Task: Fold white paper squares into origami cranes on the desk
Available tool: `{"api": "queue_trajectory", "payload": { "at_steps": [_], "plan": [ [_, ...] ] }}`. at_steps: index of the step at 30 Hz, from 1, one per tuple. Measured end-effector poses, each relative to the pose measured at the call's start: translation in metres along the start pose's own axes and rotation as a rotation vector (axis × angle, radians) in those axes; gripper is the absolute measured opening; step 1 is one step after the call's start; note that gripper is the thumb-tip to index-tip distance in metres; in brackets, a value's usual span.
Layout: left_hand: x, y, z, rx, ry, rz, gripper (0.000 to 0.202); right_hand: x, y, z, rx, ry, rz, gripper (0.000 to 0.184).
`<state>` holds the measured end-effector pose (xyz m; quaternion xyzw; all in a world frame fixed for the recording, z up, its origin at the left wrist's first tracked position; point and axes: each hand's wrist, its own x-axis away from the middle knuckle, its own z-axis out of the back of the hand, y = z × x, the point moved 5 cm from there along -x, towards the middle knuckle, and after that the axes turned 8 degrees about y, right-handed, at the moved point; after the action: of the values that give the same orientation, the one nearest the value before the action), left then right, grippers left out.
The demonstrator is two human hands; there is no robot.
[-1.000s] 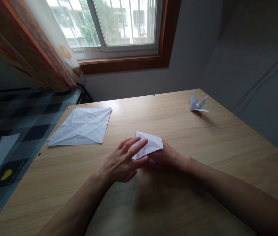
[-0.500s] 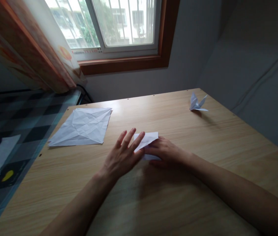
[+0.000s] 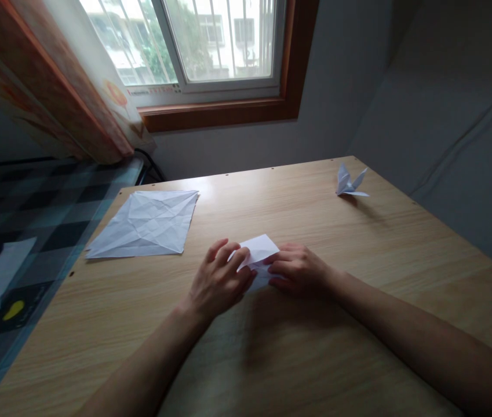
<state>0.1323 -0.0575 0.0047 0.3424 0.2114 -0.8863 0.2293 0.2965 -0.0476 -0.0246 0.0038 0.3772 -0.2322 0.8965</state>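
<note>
A small piece of folded white paper lies at the middle of the wooden table, with a flap raised on its far side. My left hand grips its left edge, fingers curled and thumb near the lower layer. On the other side my right hand has its fingers closed on the paper's right edge. Parts of the paper are hidden under the fingers of both hands.
A creased white paper sheet lies at the table's far left. A folded paper crane stands near the far right corner. Left of the table is a checked cloth with a torn white paper. A window is behind.
The fingers of my left hand have curled in from outstretched onto the paper. The raised flap has turned and shifted slightly left, and my right hand has moved slightly right.
</note>
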Motion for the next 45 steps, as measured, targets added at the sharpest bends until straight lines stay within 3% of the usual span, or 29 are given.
{"api": "queue_trajectory", "payload": {
  "at_steps": [6, 10, 18, 24, 27, 33, 39, 42, 45],
  "plan": [
    [0.001, -0.006, -0.007, 0.015, -0.065, 0.120, 0.012, -0.001, -0.003, 0.001, -0.036, -0.031, -0.001, 0.016],
    [0.004, -0.011, -0.009, 0.001, -0.083, 0.202, 0.036, -0.002, -0.007, -0.001, -0.020, -0.043, 0.062, 0.010],
    [0.012, -0.018, -0.014, 0.030, -0.011, 0.334, 0.080, -0.001, -0.007, -0.004, 0.009, -0.063, 0.062, 0.011],
    [0.020, -0.034, -0.020, 0.126, -0.036, 0.599, 0.100, -0.003, -0.010, -0.005, 0.003, -0.078, 0.075, 0.017],
    [0.023, -0.039, -0.026, 0.175, -0.134, 0.683, 0.091, -0.006, -0.012, -0.004, -0.008, -0.078, 0.082, 0.019],
    [0.018, -0.040, -0.031, 0.186, -0.304, 0.740, 0.040, -0.008, -0.013, -0.003, -0.019, -0.052, 0.078, 0.018],
    [0.019, -0.043, -0.032, 0.149, -0.316, 0.776, 0.033, -0.008, -0.012, -0.003, 0.000, -0.064, 0.075, 0.020],
    [0.018, -0.042, -0.029, 0.109, -0.245, 0.695, 0.038, -0.008, -0.013, -0.003, 0.009, -0.062, 0.082, 0.019],
    [0.012, -0.033, -0.012, 0.020, -0.029, 0.516, 0.042, -0.008, -0.014, -0.004, 0.030, -0.046, 0.078, 0.017]
  ]
}}
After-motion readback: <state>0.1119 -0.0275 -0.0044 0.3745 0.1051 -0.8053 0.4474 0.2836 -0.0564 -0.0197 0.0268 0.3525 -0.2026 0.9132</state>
